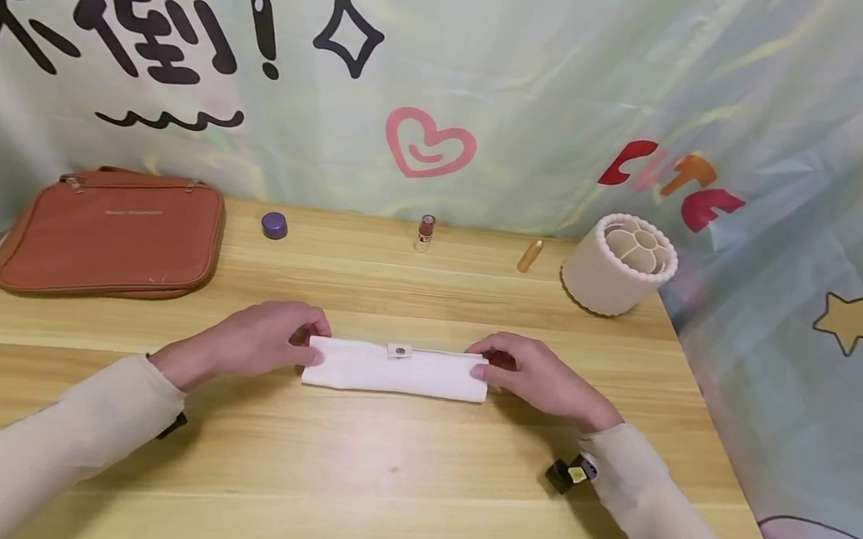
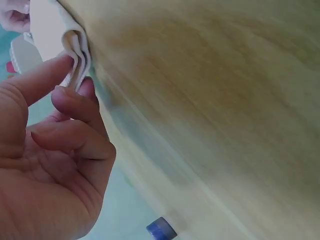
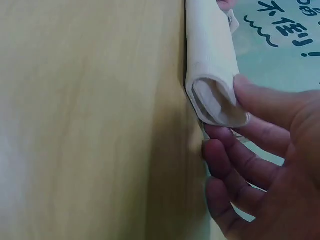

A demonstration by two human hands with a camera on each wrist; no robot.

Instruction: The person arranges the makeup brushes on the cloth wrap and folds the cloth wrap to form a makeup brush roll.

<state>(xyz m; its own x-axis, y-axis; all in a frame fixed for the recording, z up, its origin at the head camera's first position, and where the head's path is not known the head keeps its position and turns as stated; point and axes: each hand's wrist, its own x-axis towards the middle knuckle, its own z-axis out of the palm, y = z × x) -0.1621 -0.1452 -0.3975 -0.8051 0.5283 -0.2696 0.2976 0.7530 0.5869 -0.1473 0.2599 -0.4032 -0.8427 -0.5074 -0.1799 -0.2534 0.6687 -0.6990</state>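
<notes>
A: White fabric roll (image 1: 396,370) lies flat on the worktop (image 1: 387,475), between both hands. Left hand (image 1: 257,342) pinches the left end: thumb and forefinger closed narrow on the folded layers (image 2: 77,57). Right hand (image 1: 537,377) has its thumb on top of the right end, other fingers (image 3: 235,165) relaxed just beyond the open mouth (image 3: 215,100).

B: Snap tab state?

A: Snap tab (image 1: 399,351) sits on the top edge, midway between the two sets of fingers. Can't tell if it's fastened.

B: Risks?

A: My read: if it isn't fastened, the roll springs open once either thumb lifts. The right side is only pressed, not clamped, so that end probably lets go first.

B: Left end?

A: Layers look loosely stacked in the pinch. Pull outward there and the inner layers could telescope out, leaving the roll skewed.

B: Anything nearby to hit?

A: No. Brown pouch (image 1: 107,232), purple cap (image 1: 274,225), small bottle (image 1: 425,231), gold tube (image 1: 529,256) and the cream divided holder (image 1: 618,266) all sit well beyond the fingertips.
</notes>
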